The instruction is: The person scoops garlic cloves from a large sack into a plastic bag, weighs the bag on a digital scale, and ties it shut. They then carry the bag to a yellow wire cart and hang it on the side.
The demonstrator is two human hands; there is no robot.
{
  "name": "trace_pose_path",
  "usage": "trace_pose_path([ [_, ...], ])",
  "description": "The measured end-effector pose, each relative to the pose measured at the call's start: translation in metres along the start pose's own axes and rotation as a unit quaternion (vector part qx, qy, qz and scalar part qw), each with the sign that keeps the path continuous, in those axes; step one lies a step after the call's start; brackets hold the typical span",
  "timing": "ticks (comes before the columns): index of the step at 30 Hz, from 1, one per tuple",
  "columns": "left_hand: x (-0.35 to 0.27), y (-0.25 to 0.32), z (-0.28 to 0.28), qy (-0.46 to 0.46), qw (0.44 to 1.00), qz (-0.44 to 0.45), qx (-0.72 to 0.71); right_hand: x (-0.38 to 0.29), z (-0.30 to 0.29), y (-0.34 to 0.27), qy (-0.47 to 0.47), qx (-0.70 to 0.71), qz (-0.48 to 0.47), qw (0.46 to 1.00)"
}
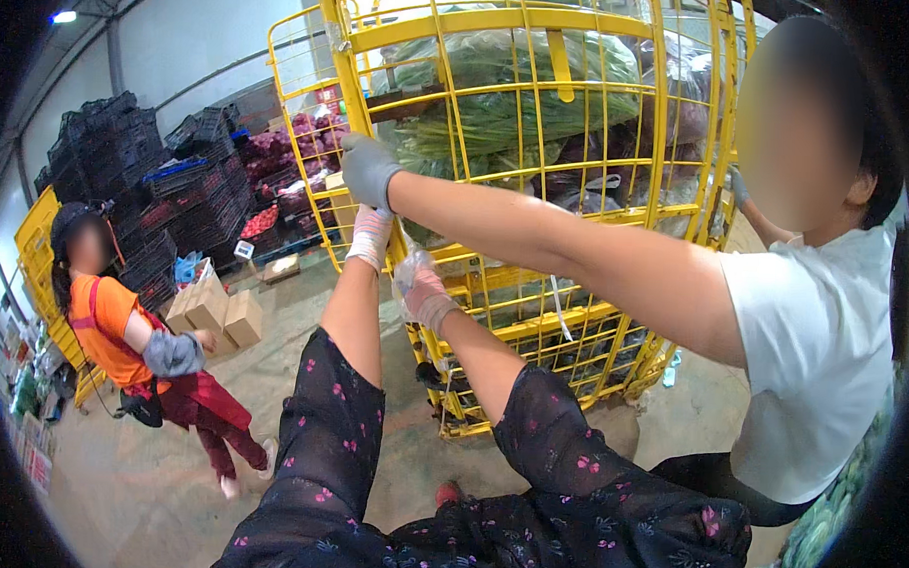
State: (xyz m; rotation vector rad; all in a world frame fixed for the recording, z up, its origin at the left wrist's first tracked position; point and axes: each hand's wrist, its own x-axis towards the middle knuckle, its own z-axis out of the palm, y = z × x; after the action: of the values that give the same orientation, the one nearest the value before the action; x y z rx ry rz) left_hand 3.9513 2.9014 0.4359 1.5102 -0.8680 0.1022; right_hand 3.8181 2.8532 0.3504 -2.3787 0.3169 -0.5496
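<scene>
Before me stands a yellow wire roll cage point(503, 173) loaded with clear bags of long green vegetables point(498, 98). My left hand point(370, 236), in a striped knit glove, grips the cage's near corner post, just below a co-worker's grey-gloved hand point(370, 172). Lower on the same corner is my right hand point(429, 292), in a pinkish glove. Its fingers close around crumpled clear plastic point(411, 266) against the frame, and its fingertips are partly hidden. An open wire side panel point(309, 144) of the cage juts out to the left.
At right, a co-worker in a white shirt point(813, 349) reaches across above my arms. A person in an orange shirt point(115, 325) stands at left. Beyond are cardboard boxes point(243, 318), stacked black crates point(102, 151) and purple-red net sacks point(279, 154). Green produce point(829, 515) lies at lower right.
</scene>
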Motion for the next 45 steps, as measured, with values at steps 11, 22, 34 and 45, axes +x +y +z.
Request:
trace_pose_path([
  [11, -0.066, 0.073, 0.027, -0.076, 0.993, 0.076, -0.056, 0.007, 0.067, 0.108, 0.061, 0.480, -0.043, 0.874],
  [22, -0.093, 0.079, 0.096, -0.217, 0.939, -0.019, -0.268, -0.092, -0.033, 0.091, 0.190, 0.046, 0.085, 0.977],
  [34, -0.052, 0.091, 0.172, -0.369, 0.928, -0.031, -0.043, -0.080, -0.102, 0.248, 0.316, 0.202, 0.090, 0.922],
  [45, -0.078, 0.057, 0.180, -0.260, 0.964, 0.016, -0.043, -0.071, -0.103, 0.172, 0.322, 0.478, 0.103, 0.811],
])
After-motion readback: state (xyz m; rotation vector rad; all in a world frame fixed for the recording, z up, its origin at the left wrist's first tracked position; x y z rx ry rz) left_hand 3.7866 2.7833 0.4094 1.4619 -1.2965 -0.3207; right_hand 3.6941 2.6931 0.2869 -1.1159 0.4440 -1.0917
